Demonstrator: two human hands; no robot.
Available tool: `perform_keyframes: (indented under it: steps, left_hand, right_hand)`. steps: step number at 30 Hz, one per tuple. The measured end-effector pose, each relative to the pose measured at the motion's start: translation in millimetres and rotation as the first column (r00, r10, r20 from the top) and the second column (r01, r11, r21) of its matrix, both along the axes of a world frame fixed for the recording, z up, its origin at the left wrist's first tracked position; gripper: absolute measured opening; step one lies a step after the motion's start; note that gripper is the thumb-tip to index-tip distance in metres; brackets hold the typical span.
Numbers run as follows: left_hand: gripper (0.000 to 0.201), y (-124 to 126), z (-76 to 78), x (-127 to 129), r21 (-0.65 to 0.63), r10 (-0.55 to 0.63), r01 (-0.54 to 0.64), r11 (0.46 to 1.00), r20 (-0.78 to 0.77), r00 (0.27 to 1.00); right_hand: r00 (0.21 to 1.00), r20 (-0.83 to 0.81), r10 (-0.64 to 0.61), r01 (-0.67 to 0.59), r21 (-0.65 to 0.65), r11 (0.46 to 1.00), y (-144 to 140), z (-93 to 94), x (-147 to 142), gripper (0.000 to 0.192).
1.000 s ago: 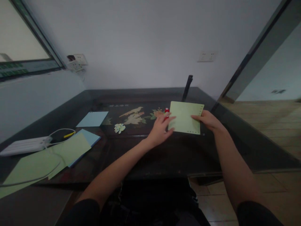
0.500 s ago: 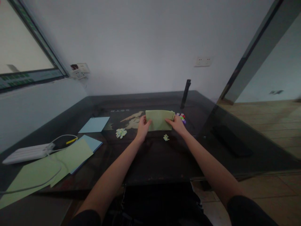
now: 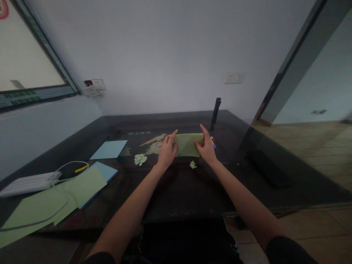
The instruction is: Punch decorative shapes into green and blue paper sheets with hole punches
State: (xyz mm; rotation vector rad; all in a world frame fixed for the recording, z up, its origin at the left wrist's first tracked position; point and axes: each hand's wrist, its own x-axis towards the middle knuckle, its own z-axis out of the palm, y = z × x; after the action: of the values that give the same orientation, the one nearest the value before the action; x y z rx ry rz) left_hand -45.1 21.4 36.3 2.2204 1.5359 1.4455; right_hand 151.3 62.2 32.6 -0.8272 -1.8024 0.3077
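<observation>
A light green paper sheet [image 3: 187,144] with small punched holes along its right edge is held between both hands above the dark glass-topped table [image 3: 178,187]. My left hand [image 3: 166,153] pinches its left edge, index finger raised. My right hand [image 3: 206,148] grips its right edge, index finger pointing up. A small heap of green paper bits [image 3: 193,164] lies on the table just below the sheet. Small coloured punches [image 3: 212,141], red and purple, peek out behind my right hand.
A pale heap of paper bits [image 3: 140,159] lies left of my hands. Blue sheets [image 3: 109,149] and green sheets [image 3: 68,190] lie at the left, with a white power strip [image 3: 27,182] and its cable. A dark upright rod [image 3: 215,113] stands behind. A black flat object [image 3: 268,168] lies at the right.
The sheet came from the right side of the table to the middle, both hands moving with it. Paper bits now lie below it. Both index fingers have lifted since half a second ago.
</observation>
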Motion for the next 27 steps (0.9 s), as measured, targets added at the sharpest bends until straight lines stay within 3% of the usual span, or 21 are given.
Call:
perform_keyframes:
  steps: [4, 11, 14, 18, 22, 27]
  left_hand:
    - [0.052, 2, -1.5, -2, -0.005, 0.015, -0.015, 1.0, -0.006, 1.0]
    - [0.058, 1, -3.1, -4, -0.032, 0.01, -0.008, 0.999, 0.038, 0.999]
    - [0.065, 3, -7.5, -3, -0.051, -0.009, 0.019, 0.999, 0.171, 0.985]
    - [0.076, 12, -20.2, 3, -0.108, -0.057, 0.116, 0.987, 0.441, 0.895]
    - [0.053, 19, -33.6, 7, -0.141, -0.039, 0.128, 0.982, 0.506, 0.862]
    - [0.035, 20, -37.4, 7, -0.173, -0.037, 0.155, 0.973, 0.544, 0.838]
  right_hand:
    - [0.994, 0.1, -0.041, 0.035, 0.061, 0.998, 0, 1.3, 1, 0.046]
    - [0.993, 0.119, -0.029, 0.026, 0.025, 0.999, -2, 3.8, 1, 0.045]
    - [1.0, 0.012, 0.01, -0.009, -0.023, 1.0, 0, 0.2, 0, 0.05]
    - [0.957, -0.282, 0.063, -0.14, -0.263, 0.955, 10, -15.8, -5, 0.069]
    - [0.908, -0.415, 0.067, -0.241, -0.383, 0.892, 18, -32.0, -11, 0.051]
    - [0.922, -0.384, 0.041, -0.203, -0.391, 0.898, 17, -36.5, -14, 0.039]
